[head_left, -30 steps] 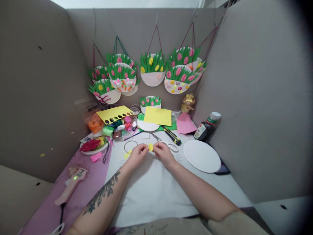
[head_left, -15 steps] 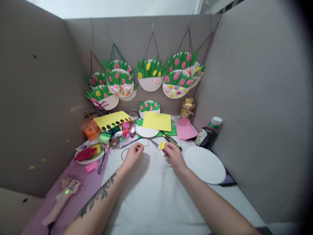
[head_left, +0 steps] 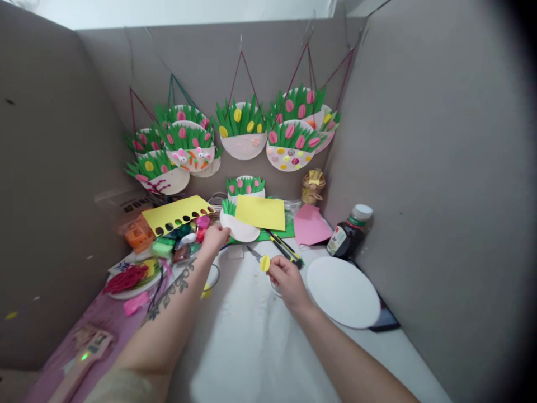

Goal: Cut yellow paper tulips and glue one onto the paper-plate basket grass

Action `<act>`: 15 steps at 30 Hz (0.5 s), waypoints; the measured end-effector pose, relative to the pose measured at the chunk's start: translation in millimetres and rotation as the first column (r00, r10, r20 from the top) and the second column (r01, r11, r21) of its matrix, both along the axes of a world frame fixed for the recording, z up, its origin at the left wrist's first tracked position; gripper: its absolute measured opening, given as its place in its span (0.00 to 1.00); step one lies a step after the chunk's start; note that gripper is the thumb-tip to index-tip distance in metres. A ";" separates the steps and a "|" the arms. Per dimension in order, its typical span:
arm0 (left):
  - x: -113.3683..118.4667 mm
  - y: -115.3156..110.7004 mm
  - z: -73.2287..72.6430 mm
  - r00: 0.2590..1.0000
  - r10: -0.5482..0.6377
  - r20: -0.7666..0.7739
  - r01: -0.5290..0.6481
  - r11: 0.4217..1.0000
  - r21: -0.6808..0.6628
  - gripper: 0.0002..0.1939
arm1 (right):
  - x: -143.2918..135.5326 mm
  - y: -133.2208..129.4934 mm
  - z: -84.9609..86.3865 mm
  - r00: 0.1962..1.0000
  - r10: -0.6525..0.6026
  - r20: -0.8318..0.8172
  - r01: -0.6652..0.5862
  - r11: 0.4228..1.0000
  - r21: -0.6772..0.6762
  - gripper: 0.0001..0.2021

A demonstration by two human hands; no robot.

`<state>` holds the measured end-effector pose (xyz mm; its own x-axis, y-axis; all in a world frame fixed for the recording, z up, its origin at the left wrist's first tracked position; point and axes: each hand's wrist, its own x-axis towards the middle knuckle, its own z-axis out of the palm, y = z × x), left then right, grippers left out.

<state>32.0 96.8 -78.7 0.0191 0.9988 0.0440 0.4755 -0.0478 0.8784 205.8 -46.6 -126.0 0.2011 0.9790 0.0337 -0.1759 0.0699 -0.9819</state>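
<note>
My left hand point(head_left: 216, 238) is at the left edge of a white half-plate pocket point(head_left: 240, 226) with green paper grass, its fingers pinched on that edge. A yellow sheet point(head_left: 262, 212) lies over the right part of this plate. My right hand point(head_left: 287, 278) pinches a small yellow paper egg point(head_left: 265, 263) between thumb and fingers, above the white table. Scissors point(head_left: 254, 253) lie just behind the egg, partly hidden by it and my right hand. A black and yellow cutter point(head_left: 285, 249) rests beyond my right hand.
Decorated plates point(head_left: 243, 144) hang on the back wall. At right are a white oval plate point(head_left: 342, 292), a dark bottle point(head_left: 349, 232) and pink paper point(head_left: 312, 225). Clay packs point(head_left: 163, 247), a yarn plate point(head_left: 132, 282) and a glue gun point(head_left: 81, 364) are at left.
My left hand has reached forward from the table to the grass plate and closed on its edge. My right hand still holds the yellow egg. The whole view has shifted.
</note>
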 end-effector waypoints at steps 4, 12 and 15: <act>-21.1 -41.4 54.9 0.929 0.179 -0.323 -0.052 0.929 0.365 0.10 | 2.8 -1.3 2.6 0.999 -0.030 0.017 0.030 0.999 0.031 0.08; -64.1 -141.9 29.4 0.939 0.066 0.336 -0.033 0.994 -0.104 0.15 | 3.6 4.8 -4.0 0.943 -0.137 -0.302 0.127 0.990 -0.054 0.06; -55.7 -170.8 -21.1 0.863 0.094 0.497 0.117 0.918 -0.378 0.17 | 4.9 7.5 -6.0 0.893 -0.158 -0.422 0.126 0.987 -0.103 0.08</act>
